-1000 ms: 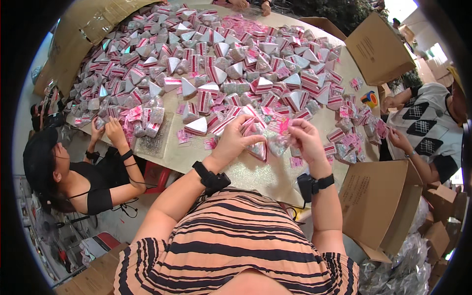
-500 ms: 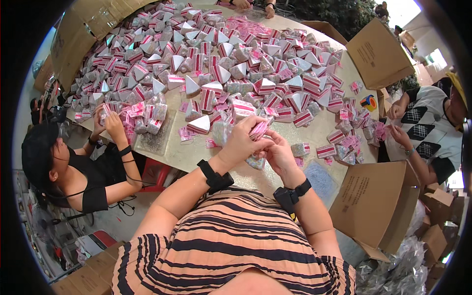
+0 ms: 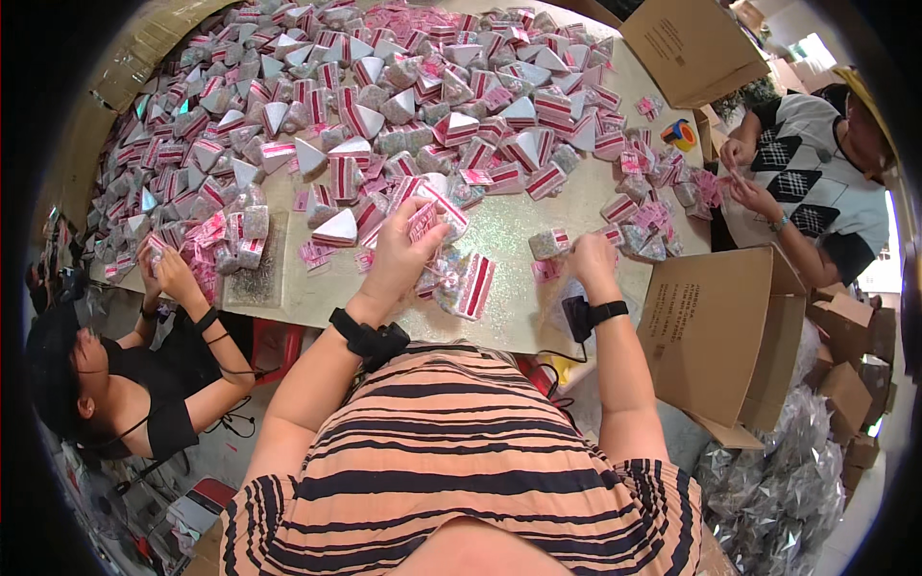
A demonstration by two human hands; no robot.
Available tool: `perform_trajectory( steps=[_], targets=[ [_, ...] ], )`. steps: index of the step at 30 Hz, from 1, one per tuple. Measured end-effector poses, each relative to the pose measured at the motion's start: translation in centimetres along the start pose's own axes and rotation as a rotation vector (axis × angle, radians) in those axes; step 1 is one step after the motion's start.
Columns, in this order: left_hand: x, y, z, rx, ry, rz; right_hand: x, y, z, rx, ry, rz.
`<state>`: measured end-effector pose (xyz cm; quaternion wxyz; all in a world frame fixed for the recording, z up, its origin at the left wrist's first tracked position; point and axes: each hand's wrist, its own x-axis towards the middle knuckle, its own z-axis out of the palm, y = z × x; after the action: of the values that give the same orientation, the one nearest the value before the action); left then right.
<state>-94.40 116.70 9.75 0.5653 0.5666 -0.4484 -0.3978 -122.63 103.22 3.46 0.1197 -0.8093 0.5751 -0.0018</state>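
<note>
— Apart now, those two hands: half a second ago they were bunched together over one small packet near the table's front edge, and now the right hand has swung out to the right while the left hand stays nearer the middle.

— What is the left one doing?

— Its fingers are curled around a clear bag of pink-and-white striped wedge boxes, which rests on the glittery tabletop just under the palm, close to the near edge. The thumb presses on top.

— And the right?

— It sits just beside a small sparkly packet, fingers bent down toward pink slips on the table. Whether it pinches anything I cannot tell; the knuckles hide the tips.

— Anything else shifted?

— The person on the left in black has lowered both hands to the pile by the table corner. The person on the right in a diamond-patterned top works beside an open cardboard box.
</note>
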Motion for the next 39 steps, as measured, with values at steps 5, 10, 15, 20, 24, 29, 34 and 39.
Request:
perform_trajectory(
  steps=[5, 10, 15, 20, 24, 29, 34, 39],
  targets=[
    [0.0, -0.3, -0.3, -0.063, -0.067, -0.102, -0.5, 1.3, 5.0, -0.072, 0.006, -0.126],
    [0.5, -1.1, -2.2, -0.324, -0.044, -0.191, -0.4, 0.2, 7.3, -0.236, -0.058, -0.237],
    [1.0, -0.7, -3.0, -0.438, -0.032, -0.253, 1.6, -0.3, 7.6, -0.036, 0.032, -0.392],
    [1.2, -0.6, -3.5, -0.508, 0.011, -0.311, 2.7, 0.2, 7.9, -0.079, -0.052, -0.451],
    [0.3, 0.1, -3.8, -0.626, 0.03, -0.308, 1.8, -1.8, 6.4, 0.062, 0.096, -0.445],
    [0.0, 0.1, -3.2, -0.549, 0.045, -0.374, 2.9, -0.2, 9.0, -0.042, 0.054, -0.341],
    [-0.5, 0.8, -2.8, -0.537, 0.036, -0.33, 2.4, -0.4, 8.4, 0.085, 0.288, -0.417],
    [-1.1, 1.6, -2.7, -0.548, 0.0, -0.311, 1.0, -1.5, 5.8, 0.163, 0.266, 0.009]
  ],
)
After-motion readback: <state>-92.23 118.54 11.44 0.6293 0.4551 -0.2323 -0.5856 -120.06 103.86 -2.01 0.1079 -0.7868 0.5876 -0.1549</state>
